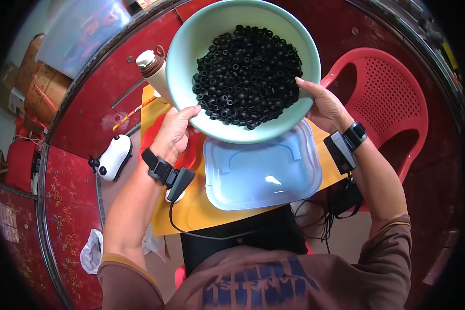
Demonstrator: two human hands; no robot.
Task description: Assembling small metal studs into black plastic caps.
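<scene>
A pale green basin [181, 62] is held up over the far part of the yellow table [178, 221]. Inside it lies a heap of small black ring-like pieces [248, 75], many with a hole through them. My left hand [176, 129] grips the near left rim, thumb on top and fingers underneath. On the right rim my right hand [323, 103] is closed, its thumb over the inner wall. Just nearer than the basin, a translucent bluish plastic lid or box [263, 178] with a handle rests on the table. Part of a red dish [191, 154] shows behind my left wrist.
A bottle [157, 72] with a white-and-brown cap stands left of the basin. A red plastic chair [385, 93] is at the right. On the left are a white-and-black rounded object [115, 157] and a white plastic bag [92, 252]. Cables [323, 219] hang at the table's near edge.
</scene>
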